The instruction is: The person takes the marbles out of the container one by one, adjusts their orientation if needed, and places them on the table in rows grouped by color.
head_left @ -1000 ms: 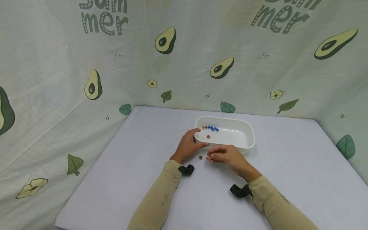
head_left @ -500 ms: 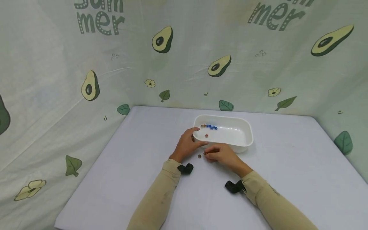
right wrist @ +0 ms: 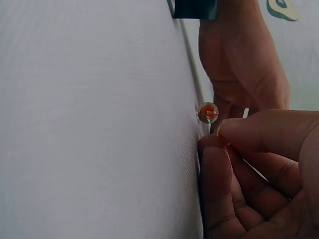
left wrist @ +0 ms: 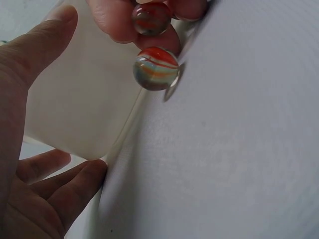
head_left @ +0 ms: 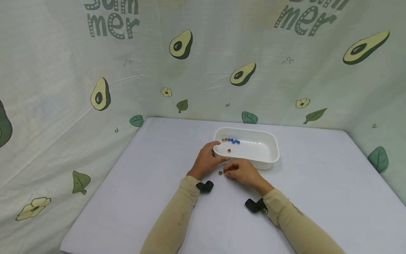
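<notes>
My left hand (head_left: 205, 163) holds the left end of a white plastic tray (head_left: 272, 160), thumb at its near wall and fingers at the far side. In front of the tray, my right hand (head_left: 244, 173) is low over the table with thumb and fingertips together, pinching a reddish glass marble (left wrist: 151, 19). Right beside those fingertips, a clear marble with red and orange swirls (left wrist: 156, 68) rests on the white cloth. The right wrist view shows this swirled marble (right wrist: 208, 113) just past the right thumb tip; the pinched one is mostly hidden there.
Inside the tray, several blue marbles (head_left: 233, 141) lie in a cluster along the far left, with amber marbles (head_left: 224, 139) at its end. A single reddish marble (head_left: 229, 150) sits nearer the front. A patterned cloth (head_left: 203, 70) hangs behind the table (head_left: 152, 169).
My right hand has moved left and slightly down with its marble, closing in on the loose marble on the table. The left hand keeps its hold on the tray.
</notes>
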The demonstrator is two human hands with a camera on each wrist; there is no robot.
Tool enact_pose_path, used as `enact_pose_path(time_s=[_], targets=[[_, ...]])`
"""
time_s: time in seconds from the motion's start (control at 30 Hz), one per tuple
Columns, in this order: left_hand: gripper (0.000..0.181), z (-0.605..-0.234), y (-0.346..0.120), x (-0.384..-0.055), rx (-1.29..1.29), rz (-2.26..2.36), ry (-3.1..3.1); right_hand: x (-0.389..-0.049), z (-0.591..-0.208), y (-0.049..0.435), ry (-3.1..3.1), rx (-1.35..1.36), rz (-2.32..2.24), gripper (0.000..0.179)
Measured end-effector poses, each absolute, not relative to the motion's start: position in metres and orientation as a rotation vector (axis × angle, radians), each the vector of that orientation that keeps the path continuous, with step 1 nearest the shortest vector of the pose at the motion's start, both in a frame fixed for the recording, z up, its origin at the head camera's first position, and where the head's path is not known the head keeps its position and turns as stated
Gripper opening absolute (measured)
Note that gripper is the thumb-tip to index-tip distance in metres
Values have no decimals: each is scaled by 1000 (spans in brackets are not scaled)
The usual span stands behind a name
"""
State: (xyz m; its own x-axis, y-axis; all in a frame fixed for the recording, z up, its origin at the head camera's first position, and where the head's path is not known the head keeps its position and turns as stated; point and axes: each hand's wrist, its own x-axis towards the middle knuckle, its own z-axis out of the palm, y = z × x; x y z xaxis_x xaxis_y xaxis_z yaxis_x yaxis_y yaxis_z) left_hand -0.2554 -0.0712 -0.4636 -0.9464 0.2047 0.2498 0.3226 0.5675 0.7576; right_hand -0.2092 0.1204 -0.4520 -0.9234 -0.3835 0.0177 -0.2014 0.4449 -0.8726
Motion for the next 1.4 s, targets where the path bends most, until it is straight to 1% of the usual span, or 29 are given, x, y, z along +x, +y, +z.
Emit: enact_pose_path(time_s=[0.33, 0.5, 1.2, 1.4], targets=[[74, -462, -71, -255, -465, -1309, -2653, -209, -454, 119, 2602, -643, -1414, 10], [73, -462, -72, -255, -461, -1305, -2661, -209, -455, 116, 2616, -665, -1401, 8], [75, -465, -69, -258, -438, -1277, -2689, -209, -457, 117, 2682, -739, -1351, 12], [75, -465, -70, -258, -436, -1276, -2691, -207, -454, 117, 2680, -726, -1338, 13]])
